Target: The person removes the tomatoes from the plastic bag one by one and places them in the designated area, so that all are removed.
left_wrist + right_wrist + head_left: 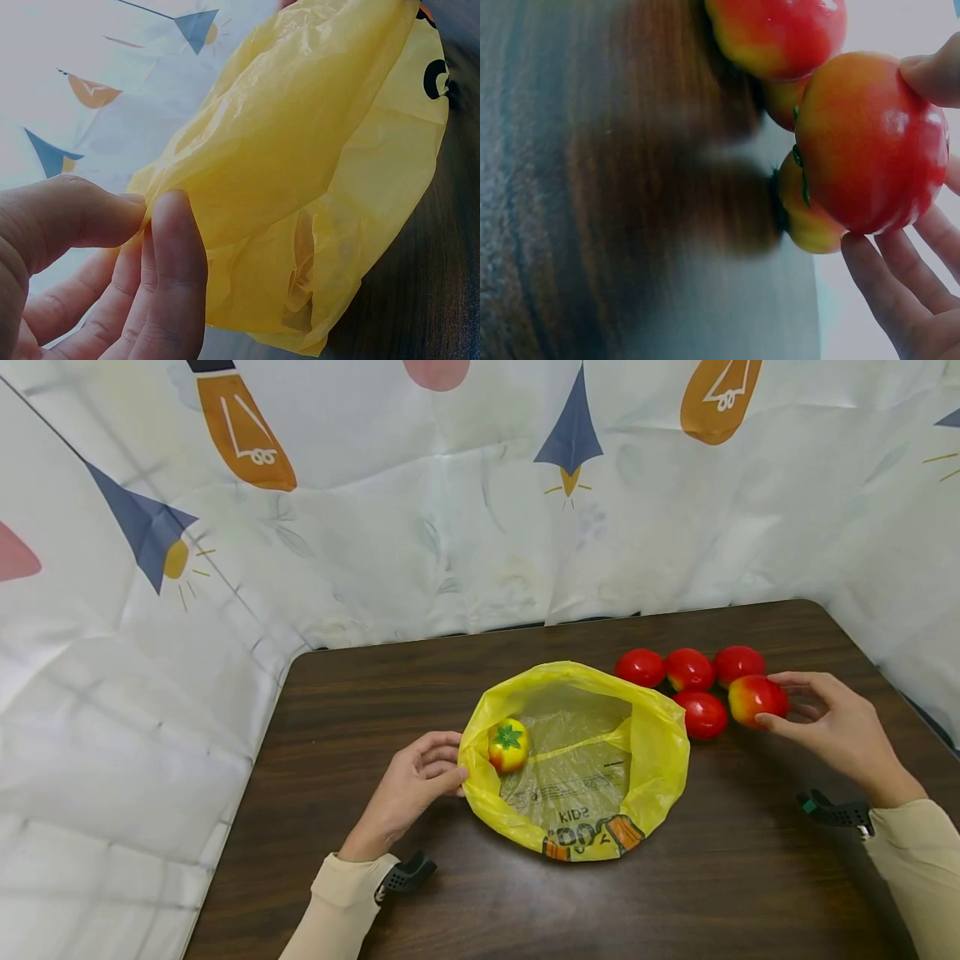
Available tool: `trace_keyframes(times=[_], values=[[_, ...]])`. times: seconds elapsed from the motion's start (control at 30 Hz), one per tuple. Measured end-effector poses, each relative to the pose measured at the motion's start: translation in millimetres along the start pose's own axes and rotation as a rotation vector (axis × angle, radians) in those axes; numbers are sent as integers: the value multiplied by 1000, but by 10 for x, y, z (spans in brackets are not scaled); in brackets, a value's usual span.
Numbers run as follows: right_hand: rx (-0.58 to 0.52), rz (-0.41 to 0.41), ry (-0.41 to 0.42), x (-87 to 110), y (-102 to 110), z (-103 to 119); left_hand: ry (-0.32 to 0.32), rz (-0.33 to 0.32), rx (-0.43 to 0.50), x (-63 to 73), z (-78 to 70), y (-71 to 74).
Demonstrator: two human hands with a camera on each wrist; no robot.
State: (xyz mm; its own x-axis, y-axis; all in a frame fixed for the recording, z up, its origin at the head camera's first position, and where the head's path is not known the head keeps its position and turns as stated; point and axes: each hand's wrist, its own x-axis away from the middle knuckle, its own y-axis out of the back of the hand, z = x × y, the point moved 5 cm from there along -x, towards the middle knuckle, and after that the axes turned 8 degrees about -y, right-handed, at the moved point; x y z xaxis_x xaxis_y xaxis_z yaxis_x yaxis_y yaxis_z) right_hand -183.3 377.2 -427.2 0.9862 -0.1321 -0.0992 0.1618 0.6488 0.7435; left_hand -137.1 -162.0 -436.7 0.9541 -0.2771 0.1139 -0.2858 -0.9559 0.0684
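Note:
A yellow plastic bag (660,760) stands on the table with its mouth wide. My left hand (408,789) pinches the left rim of the bag between thumb and fingers, as the left wrist view also shows. Inside, against the left wall, lies one tomato (509,745) with its green leafy top facing up. On the right, my right hand (843,731) grips a shiny red and yellow tomato (870,142) between thumb and fingers. In the right wrist view it appears lifted off the table. Behind and beside it sit several more red tomatoes (690,670).
The dark wooden table (360,702) runs to a patterned white curtain (450,552) at the back and left side. The tomato group lies just off the bag's right edge. Dark straps (832,810) sit on both wrists.

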Motion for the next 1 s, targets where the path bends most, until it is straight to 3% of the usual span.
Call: trace_keyframes(times=[0.3,0.57,1.0], values=[[34,49,10,-5,-56,-13,-3,-4,7,20,-2,8],[-11,94,39,-1,-68,-35,-2,-5,4,27,-5,10],[64,167,-3,-13,-119,-99,-9,6,5,12,-31,-17]])
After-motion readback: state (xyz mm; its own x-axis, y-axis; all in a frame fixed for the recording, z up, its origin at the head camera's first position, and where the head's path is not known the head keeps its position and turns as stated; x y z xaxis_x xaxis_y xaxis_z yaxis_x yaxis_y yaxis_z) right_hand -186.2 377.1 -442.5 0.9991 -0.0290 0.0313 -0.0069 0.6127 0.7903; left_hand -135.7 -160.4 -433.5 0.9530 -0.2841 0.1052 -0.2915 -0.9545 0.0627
